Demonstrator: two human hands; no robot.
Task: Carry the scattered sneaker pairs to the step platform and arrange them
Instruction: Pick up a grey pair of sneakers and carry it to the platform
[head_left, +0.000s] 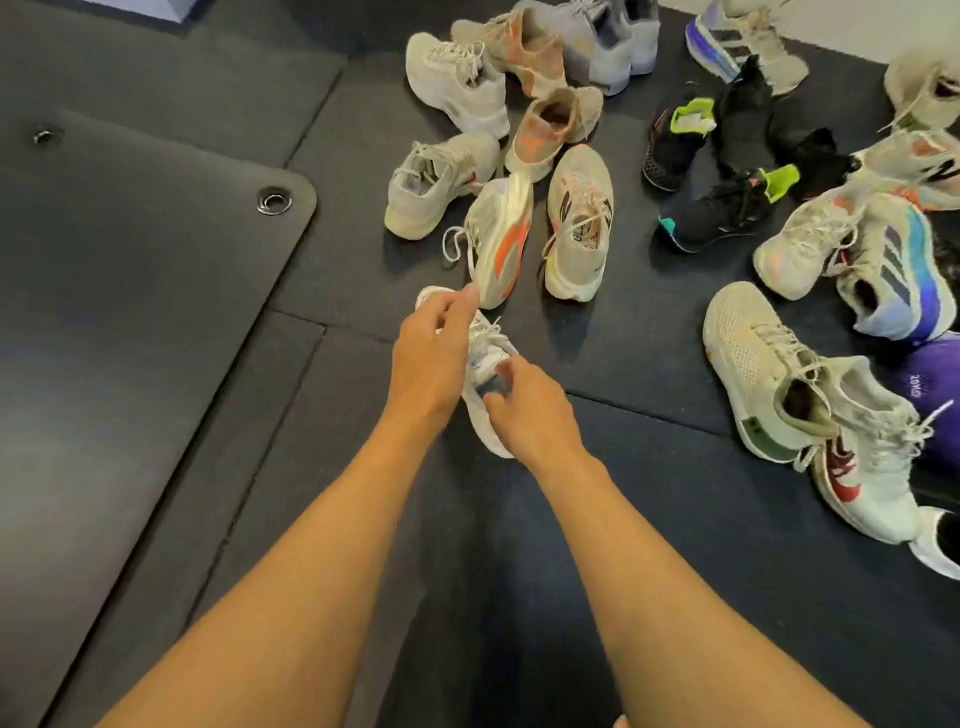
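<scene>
Gripped at collar by right hand (530, 413), white sneaker (485, 345) is seen at 6 o'clock of orange-soled sneaker (501, 244); left hand (431, 353) laid over toe, grip not discernible.

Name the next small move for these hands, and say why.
Probably lift the white sneaker off the floor with the right hand, whose fingers curl into its opening. The left hand lies over its toe, fingertips near the tipped sneaker with the orange-marked sole, so it could steady the lift. No step platform is in view.
</scene>
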